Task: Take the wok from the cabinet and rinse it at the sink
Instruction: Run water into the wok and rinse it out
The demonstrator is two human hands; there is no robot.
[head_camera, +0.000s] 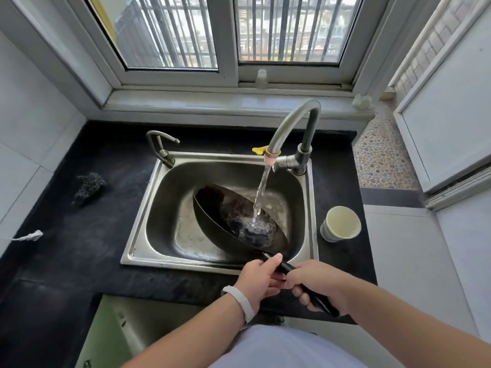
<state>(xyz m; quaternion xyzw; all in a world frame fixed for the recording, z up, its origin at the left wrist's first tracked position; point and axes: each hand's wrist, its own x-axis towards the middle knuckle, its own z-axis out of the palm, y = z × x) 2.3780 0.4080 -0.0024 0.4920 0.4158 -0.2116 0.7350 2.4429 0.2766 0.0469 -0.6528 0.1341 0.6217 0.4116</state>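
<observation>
A black tabletop (79, 248) is surrounding a steel sink (138, 235) beneath a barred window (186, 35). The dark wok (228, 208) is leaning tilted inside the sink, with water from the tall faucet (292, 120) pouring into it. The left hand (259, 277) and right hand (316, 282) are both curling around its black handle (288, 268). Stacked paper cups (341, 224) are standing just right of the sink, and a scouring pad (89, 185) is lying on the left.

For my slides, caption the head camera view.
Left hand and right hand hold the wok tilted in the sink under the running faucet.
</observation>
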